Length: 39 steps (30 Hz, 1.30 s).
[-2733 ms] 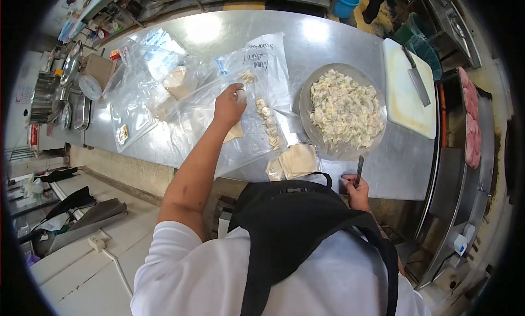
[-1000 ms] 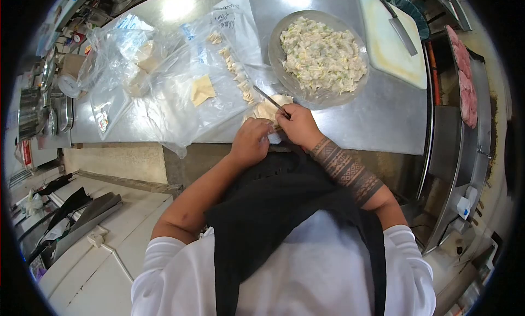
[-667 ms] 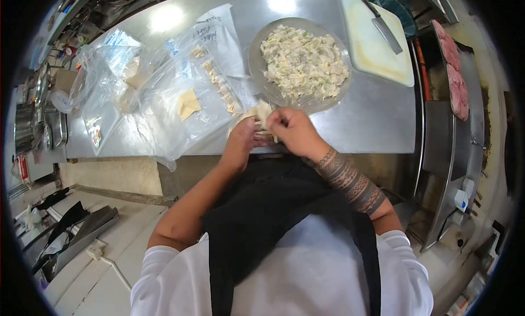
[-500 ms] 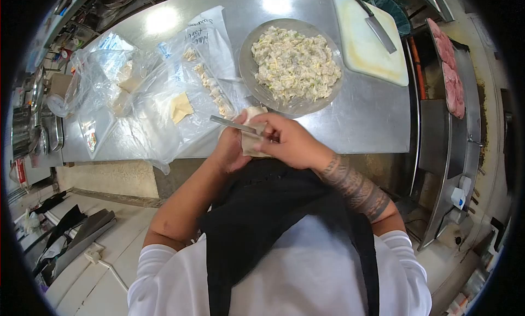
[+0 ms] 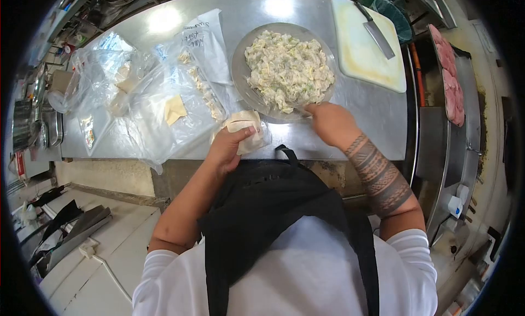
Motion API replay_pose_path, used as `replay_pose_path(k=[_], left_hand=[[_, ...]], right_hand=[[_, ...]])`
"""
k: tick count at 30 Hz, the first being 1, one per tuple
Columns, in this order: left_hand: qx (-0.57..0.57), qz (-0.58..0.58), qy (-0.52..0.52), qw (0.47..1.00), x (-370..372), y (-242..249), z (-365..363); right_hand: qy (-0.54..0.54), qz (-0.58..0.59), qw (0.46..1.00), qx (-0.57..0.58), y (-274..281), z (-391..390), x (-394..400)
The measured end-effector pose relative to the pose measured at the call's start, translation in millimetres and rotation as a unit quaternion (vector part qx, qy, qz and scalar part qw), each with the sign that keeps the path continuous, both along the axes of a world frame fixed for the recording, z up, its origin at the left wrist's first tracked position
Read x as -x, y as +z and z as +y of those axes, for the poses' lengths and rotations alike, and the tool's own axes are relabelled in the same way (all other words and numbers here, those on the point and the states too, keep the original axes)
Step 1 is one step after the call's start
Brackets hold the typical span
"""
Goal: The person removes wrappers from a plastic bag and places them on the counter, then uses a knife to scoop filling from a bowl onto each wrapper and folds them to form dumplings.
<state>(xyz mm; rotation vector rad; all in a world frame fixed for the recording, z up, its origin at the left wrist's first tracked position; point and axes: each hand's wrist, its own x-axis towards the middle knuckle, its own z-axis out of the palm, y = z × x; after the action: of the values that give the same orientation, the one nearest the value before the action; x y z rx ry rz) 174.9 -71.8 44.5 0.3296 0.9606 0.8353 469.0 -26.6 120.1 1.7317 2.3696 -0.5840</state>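
My left hand (image 5: 232, 146) is closed around a stack of pale dough wrappers (image 5: 245, 119) with clear plastic about it, thumb on top, at the table's front edge. My right hand (image 5: 331, 123) is closed at the near right rim of a wide round metal bowl (image 5: 238, 70). It grips a flat metal spatula-like utensil, mostly hidden behind the fingers. A chopped, pale filling (image 5: 290, 67) with green bits is heaped in the bowl. Left of the bowl, a row of small folded dumplings (image 5: 203, 91) and a single square wrapper (image 5: 175, 109) lie on plastic.
A white cutting board (image 5: 372, 70) carries a cleaver (image 5: 378, 38) at the table's right. Crumpled plastic bags (image 5: 104, 105) and a sheet with handwriting (image 5: 210, 48) cover the left side. A tray of pink meat (image 5: 453, 86) stands beyond the right edge.
My right hand has moved from the wrappers rightward to the bowl's rim, taking the metal utensil with it. My left hand still holds the wrapper stack, whose top now shows more.
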Motion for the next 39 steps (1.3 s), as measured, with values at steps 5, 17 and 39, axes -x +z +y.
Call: replay_pose_path(k=[5, 17, 39], left_hand=[[0.035, 0.047, 0.034, 0.998, -3, -9, 3], [0.108, -0.07, 0.131, 0.983, -63, -14, -3], [-0.004, -0.094, 0.235, 0.967, -81, 57, -21]], right_hand=[[0.011, 0.03, 0.999, -0.01, 48, 17, -11], [0.066, 0.027, 0.996, 0.055, 21, 25, -20], [0.1, 0.251, 0.963, -0.02, 53, -53, -12]])
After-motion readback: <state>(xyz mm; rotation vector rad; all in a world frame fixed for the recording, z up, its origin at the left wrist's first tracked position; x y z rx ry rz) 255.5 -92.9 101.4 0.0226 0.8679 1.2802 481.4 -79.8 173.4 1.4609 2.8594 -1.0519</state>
